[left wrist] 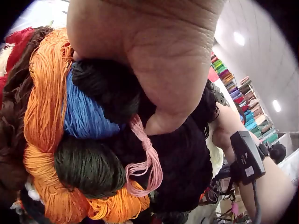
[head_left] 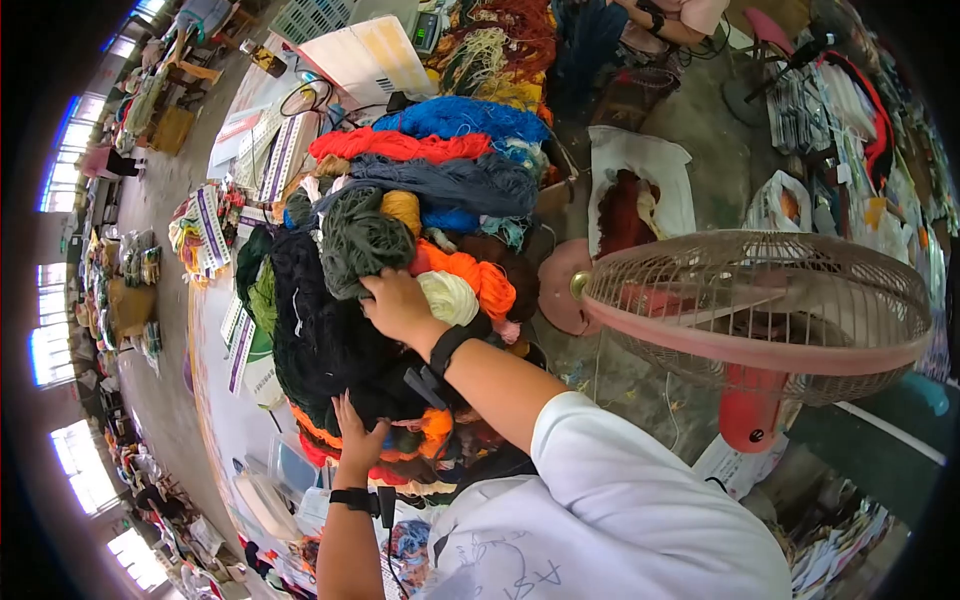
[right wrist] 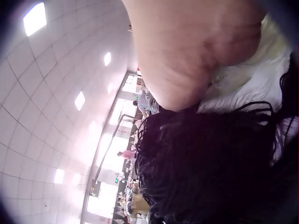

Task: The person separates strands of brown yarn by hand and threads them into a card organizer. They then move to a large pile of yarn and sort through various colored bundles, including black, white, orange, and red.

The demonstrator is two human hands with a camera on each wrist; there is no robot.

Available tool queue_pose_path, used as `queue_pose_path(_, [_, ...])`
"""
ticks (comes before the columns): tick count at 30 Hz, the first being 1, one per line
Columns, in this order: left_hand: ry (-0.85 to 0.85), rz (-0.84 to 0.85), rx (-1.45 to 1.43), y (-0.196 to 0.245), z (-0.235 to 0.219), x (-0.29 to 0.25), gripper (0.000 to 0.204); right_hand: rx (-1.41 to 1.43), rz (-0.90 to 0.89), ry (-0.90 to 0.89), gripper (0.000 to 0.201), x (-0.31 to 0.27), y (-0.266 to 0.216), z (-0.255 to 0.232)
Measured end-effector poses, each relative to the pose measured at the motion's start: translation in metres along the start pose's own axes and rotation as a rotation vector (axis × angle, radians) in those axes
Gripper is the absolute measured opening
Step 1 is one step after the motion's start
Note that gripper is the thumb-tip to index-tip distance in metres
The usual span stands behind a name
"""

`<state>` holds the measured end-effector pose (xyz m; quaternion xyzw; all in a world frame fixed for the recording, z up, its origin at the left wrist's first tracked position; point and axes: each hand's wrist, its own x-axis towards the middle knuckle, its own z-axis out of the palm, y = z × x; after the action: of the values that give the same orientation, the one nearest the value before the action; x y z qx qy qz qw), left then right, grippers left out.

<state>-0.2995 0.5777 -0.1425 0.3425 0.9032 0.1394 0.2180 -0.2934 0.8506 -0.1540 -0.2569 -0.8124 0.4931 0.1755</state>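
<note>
A heap of yarn skeins fills the table. My left hand [head_left: 357, 430] rests on the black yarn [head_left: 310, 330] at the heap's near side, fingers extended and thumb spread. In the left wrist view its thumb lies on the black yarn, beside a thin pink skein [left wrist: 148, 158], a blue skein [left wrist: 91, 114] and orange skeins [left wrist: 46, 102]. Farther up the heap, my right hand [head_left: 402, 308] touches the yarn where the black meets a dark grey-green skein [head_left: 365, 245]; its fingertips are hidden there. A cream skein [head_left: 448, 297] and a bright orange skein [head_left: 480, 280] lie beside that hand.
Blue [head_left: 460, 118], red [head_left: 400, 145] and slate skeins [head_left: 430, 185] lie at the heap's far end. A pink-framed fan [head_left: 760, 310] stands close on the right. Shade cards [head_left: 290, 155] and a digital scale [head_left: 426, 32] are at the table's back left.
</note>
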Motion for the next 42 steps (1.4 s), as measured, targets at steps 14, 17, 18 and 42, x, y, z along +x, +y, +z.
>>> queue_pose_path(14, [0.002, 0.028, 0.043, 0.002, -0.008, 0.007, 0.084, 0.126, 0.377, -0.136, 0.054, -0.057, 0.154, -0.091])
queue_pose_path(17, [-0.25, -0.018, 0.056, 0.037, -0.059, 0.023, 0.07, 0.06, 0.259, -0.286, 0.05, -0.048, 0.153, -0.103])
queue_pose_path(18, [-0.254, -0.015, 0.063, 0.062, -0.082, 0.031, 0.07, 0.066, 0.263, -0.281, 0.05, -0.044, 0.155, -0.103])
queue_pose_path(42, [0.004, 0.444, 0.2, 0.11, -0.095, 0.154, 0.045, 0.553, 0.616, -0.087, 0.041, -0.157, 0.158, -0.066])
